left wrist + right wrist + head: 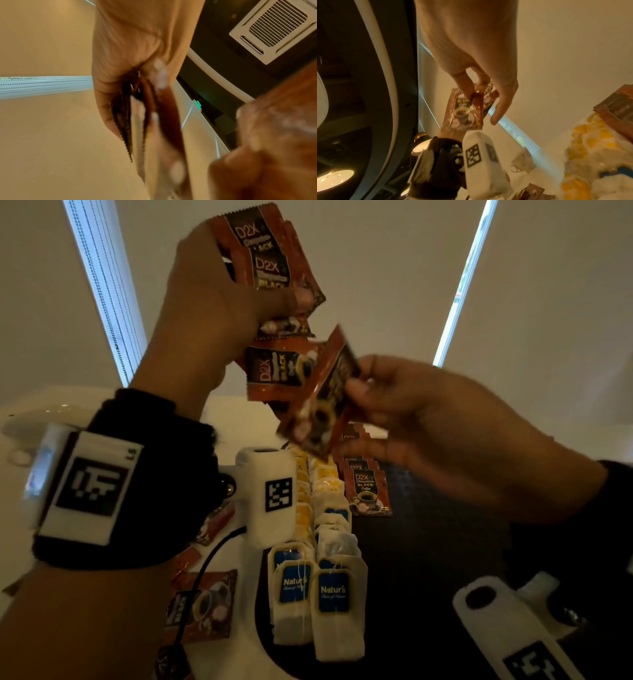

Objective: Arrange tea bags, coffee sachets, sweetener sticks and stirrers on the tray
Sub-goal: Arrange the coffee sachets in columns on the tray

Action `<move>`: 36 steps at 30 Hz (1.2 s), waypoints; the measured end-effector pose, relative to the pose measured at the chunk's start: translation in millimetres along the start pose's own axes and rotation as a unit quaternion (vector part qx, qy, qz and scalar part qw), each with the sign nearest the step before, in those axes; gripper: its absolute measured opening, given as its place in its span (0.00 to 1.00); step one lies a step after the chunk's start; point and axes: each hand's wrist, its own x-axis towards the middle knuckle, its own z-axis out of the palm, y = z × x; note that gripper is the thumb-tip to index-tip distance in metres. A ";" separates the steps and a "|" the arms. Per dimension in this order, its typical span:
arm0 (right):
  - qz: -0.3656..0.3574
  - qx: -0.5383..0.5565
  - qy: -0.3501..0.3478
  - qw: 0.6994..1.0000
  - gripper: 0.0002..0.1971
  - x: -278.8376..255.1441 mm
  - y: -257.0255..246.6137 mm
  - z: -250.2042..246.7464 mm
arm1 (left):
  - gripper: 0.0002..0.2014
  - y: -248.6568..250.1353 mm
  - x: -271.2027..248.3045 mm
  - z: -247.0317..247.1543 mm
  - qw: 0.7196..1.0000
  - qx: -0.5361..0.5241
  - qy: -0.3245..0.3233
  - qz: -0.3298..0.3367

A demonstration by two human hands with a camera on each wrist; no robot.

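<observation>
My left hand [219, 313] is raised above the table and grips a fanned stack of red-brown coffee sachets [270, 268]; the same stack [137, 115] shows edge-on and blurred in the left wrist view. My right hand [411, 412] pinches a single coffee sachet [318, 412] by its upper edge, just below the stack; the right wrist view shows that sachet [464, 112] between thumb and fingers. On the dark tray [428, 542] lie two rows of tea bags [329, 594] with blue and yellow tags and a row of coffee sachets [366, 491].
Loose coffee sachets [202, 604] lie on the white table [239, 419] left of the tray. A glass cup [522, 162] stands on the table beyond the left wrist. The tray's right part [462, 542] is bare dark surface.
</observation>
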 end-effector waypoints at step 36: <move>-0.038 -0.233 0.191 0.953 0.05 18.1 -20.4 -51.3 | 0.34 15.6 -14.1 17.3 0.979 -0.127 -0.064 -0.148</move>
